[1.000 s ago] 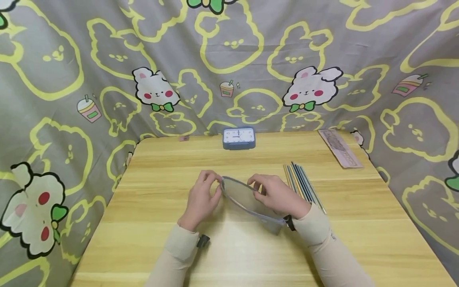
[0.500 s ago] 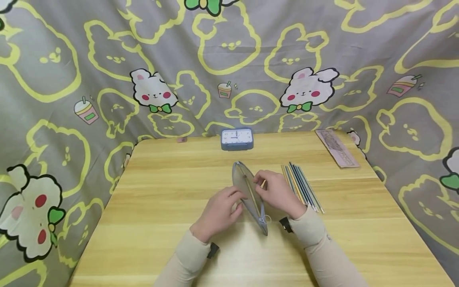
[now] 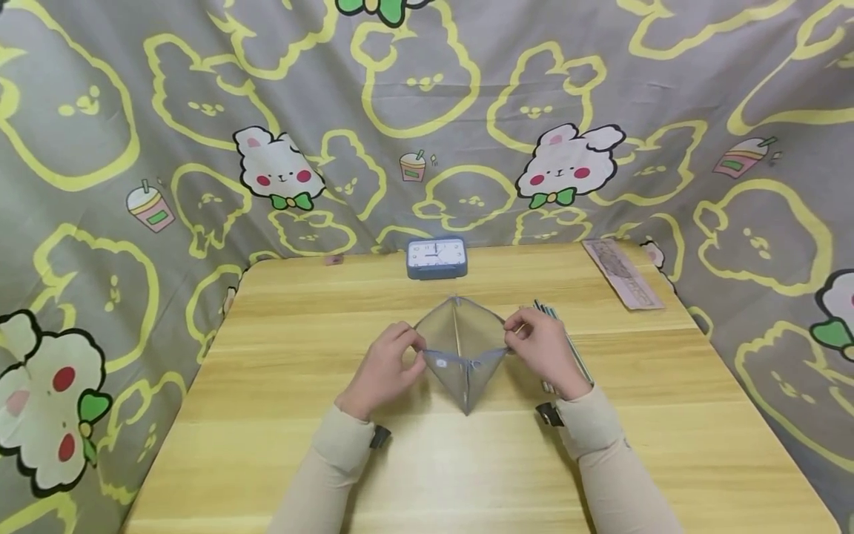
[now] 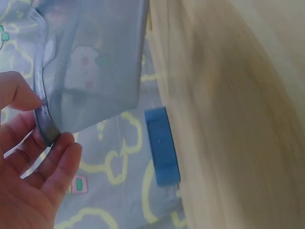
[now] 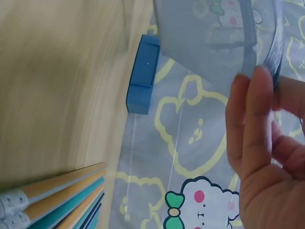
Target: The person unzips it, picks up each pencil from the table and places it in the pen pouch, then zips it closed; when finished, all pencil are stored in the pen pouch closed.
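Observation:
A grey-blue mesh zipper pouch (image 3: 443, 374) is held up over the middle of the table, its mouth spread into a diamond. At the left corner of the mouth my left hand (image 3: 383, 371) pinches the zippered edge; in the left wrist view the thumb and fingers grip the zipper band (image 4: 45, 121) of the see-through pouch (image 4: 102, 67). Opposite it, my right hand (image 3: 543, 348) pinches the other edge, and the right wrist view has its fingertips on the pouch (image 5: 205, 43). Several pencils (image 5: 57, 200) lie on the table beside and partly behind the right hand.
At the table's back edge stands a blue alarm clock (image 3: 437, 258). A flat pinkish packet (image 3: 622, 274) lies at the back right, a small pinkish piece (image 3: 333, 260) at the back left. Patterned grey curtain (image 3: 427, 81) surrounds the wooden table (image 3: 280, 415).
The pouch has turned from a narrow, slanted position to face me, and its mouth has spread wide. My hands have moved apart, the left one to the pouch's left edge.

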Tool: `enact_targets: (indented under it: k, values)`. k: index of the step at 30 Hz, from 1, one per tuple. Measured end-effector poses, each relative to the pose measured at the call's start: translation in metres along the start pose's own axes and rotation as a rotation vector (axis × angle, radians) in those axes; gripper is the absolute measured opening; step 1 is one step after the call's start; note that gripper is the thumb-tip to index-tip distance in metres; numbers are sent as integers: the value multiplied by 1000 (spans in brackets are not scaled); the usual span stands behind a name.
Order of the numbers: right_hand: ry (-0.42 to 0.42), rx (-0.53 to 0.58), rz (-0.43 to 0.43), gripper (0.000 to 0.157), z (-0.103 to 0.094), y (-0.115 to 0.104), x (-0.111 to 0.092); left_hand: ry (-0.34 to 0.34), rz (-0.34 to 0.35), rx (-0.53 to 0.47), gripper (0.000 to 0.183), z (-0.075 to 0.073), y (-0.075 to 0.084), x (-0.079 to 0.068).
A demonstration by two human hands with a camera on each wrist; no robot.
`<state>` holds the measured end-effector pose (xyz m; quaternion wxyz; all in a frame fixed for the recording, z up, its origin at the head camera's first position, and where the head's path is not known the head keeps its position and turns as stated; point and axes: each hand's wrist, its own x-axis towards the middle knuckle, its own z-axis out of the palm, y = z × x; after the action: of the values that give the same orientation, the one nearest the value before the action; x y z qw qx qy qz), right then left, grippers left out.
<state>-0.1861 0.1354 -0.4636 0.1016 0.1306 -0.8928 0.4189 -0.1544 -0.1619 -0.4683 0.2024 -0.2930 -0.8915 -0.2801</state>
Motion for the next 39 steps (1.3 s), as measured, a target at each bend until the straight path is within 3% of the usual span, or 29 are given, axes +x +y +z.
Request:
enact_targets:
  k: [7,12,15,21,26,31,34,39]
  values:
    - [-82,68,-29,9,7,7,-2,15,45,-79,14,19,1,5]
    - [-76,141,3,4,-5,13,-3,66,59,-142,16,27,1,13]
    - [-35,150,26,10,-17,20,-5,87,76,-165,17,32,0,14]
    - [124,-114,118,17,-49,55,-8,97,67,-193,17,38,0,9]
    - [137,-299,198,20,-73,84,-18,95,102,-205,17,37,3,15]
    - [33,-324,281,27,-75,93,-24,72,107,-214,18,30,1,20]
    - [-50,-344,291,30,-68,95,-22,64,99,-215,19,27,-1,23]
    - [-115,-415,291,26,-58,98,-21,51,107,-226,19,26,-4,28]
